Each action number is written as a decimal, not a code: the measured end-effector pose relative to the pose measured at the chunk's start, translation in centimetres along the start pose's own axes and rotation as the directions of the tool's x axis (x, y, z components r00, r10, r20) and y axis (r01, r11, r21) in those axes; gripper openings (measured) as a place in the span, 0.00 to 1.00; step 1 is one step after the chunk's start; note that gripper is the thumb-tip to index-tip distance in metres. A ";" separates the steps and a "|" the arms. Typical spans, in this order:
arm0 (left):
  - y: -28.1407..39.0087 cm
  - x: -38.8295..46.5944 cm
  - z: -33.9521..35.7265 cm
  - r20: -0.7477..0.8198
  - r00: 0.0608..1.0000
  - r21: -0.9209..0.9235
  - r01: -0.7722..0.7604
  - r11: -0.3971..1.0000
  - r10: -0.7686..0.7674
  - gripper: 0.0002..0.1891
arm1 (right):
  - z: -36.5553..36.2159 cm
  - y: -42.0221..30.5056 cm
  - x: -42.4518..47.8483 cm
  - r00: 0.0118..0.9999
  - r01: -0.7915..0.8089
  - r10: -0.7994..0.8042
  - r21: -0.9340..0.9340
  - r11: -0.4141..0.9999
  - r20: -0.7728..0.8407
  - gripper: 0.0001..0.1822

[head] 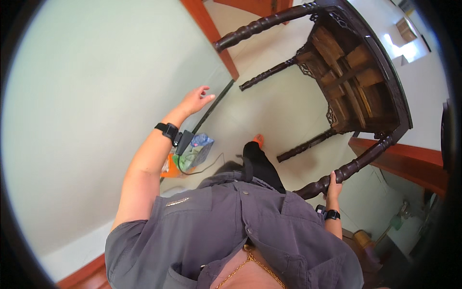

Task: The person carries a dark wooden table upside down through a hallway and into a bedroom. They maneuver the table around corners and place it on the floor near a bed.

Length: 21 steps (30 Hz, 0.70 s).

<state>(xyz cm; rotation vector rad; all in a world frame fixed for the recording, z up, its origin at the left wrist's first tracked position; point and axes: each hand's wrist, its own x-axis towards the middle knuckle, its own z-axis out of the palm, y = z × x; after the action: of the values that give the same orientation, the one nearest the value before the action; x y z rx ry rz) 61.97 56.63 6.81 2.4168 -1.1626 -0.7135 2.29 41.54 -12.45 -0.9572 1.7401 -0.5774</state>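
Note:
A dark wooden table (pixel 391 77) with turned legs and carved openwork brackets is tipped over, its slatted underside facing me. The fingers and thumb of my right hand (pixel 334 186) are wrapped around the nearest turned leg (pixel 355 164) at the lower right. My left hand (pixel 197 99) hangs in front of the pale wall with nothing in it, its thumb apart from slightly curled fingers. It is away from the table, nearest to the dark baseboard (pixel 216 103). A black device with a cable (pixel 184 142) is strapped to my left wrist.
Plastic bags (pixel 196 153) and an orange container (pixel 172 168) sit against the wall at left. A reddish wooden door frame (pixel 205 27) stands beyond the wall's end. Red-brown wooden trim (pixel 400 155) runs behind the table. My foot in an orange shoe (pixel 258 140) is on the tiled floor (pixel 270 112).

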 end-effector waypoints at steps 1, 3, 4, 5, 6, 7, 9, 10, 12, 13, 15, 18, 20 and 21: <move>0.4 2.2 -0.5 -0.017 0.999 0.044 -0.035 0.998 0.036 0.30 | 0.1 -0.9 -0.3 1.000 -0.026 0.025 -0.028 0.999 -0.009 0.27; 0.8 6.5 -1.5 -0.057 0.993 0.123 -0.098 0.988 0.106 0.31 | 0.1 -1.7 -0.8 1.000 0.013 -0.018 -0.195 0.981 -0.024 0.28; 1.3 8.5 -1.5 -0.106 0.977 0.193 -0.163 0.968 0.186 0.32 | -0.2 -1.5 -0.7 0.997 0.036 -0.049 -0.230 0.973 -0.052 0.30; 1.8 10.6 -1.7 -0.149 0.952 0.264 -0.222 0.939 0.267 0.34 | -0.3 -1.2 -0.7 0.994 0.057 -0.080 -0.264 0.963 -0.077 0.32; 2.0 12.4 -2.2 -0.190 0.920 0.339 -0.267 0.902 0.344 0.35 | -0.8 -1.1 -0.6 0.997 -0.018 -0.008 -0.311 0.950 -0.082 0.34; 2.9 14.5 -2.4 -0.194 0.905 0.349 -0.298 0.889 0.379 0.37 | -1.9 -0.8 -0.7 0.992 -0.100 0.067 -0.345 0.933 -0.105 0.37; 4.0 18.0 -2.8 -0.203 0.879 0.374 -0.337 0.864 0.431 0.40 | -3.1 -4.6 -3.5 0.972 -0.234 0.223 -0.381 0.895 -0.073 0.45; 3.9 20.3 -2.7 -0.207 0.865 0.368 -0.365 0.855 0.457 0.42 | -4.9 -4.9 -4.4 0.951 -0.308 0.278 -0.390 0.867 -0.134 0.44; 4.1 23.5 -2.5 -0.166 0.883 0.371 -0.356 0.858 0.438 0.43 | -9.2 -4.7 -5.5 0.939 -0.326 0.252 -0.373 0.869 -0.233 0.36; 4.1 24.9 -2.1 -0.144 0.892 0.369 -0.352 0.860 0.428 0.43 | -10.7 -6.4 -6.8 0.940 -0.285 0.202 -0.307 0.908 -0.277 0.33; 3.4 27.9 -1.6 -0.062 0.947 0.376 -0.270 0.886 0.315 0.45 | -9.8 -15.3 -9.3 0.904 -0.262 0.145 -0.255 0.931 -0.401 0.29; 3.6 32.2 -1.4 0.048 0.961 0.296 -0.274 0.915 0.272 0.46 | -4.9 -26.6 -10.6 0.960 -0.207 0.141 -0.274 0.939 -0.241 0.28; 4.8 32.5 -1.5 0.150 0.960 0.234 -0.267 0.935 0.237 0.45 | 0.6 -30.5 -9.1 0.993 -0.081 0.056 -0.246 0.966 -0.106 0.27; 5.1 33.3 -1.9 0.195 0.956 0.207 -0.260 0.943 0.221 0.45 | 4.2 -32.0 -7.6 0.999 0.019 -0.024 -0.217 0.976 -0.021 0.27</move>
<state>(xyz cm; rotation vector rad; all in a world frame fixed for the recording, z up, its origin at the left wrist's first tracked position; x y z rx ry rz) 77.75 27.24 1.55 2.3691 -1.6618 -0.7517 17.97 29.85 14.35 -1.1253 1.8430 -0.4192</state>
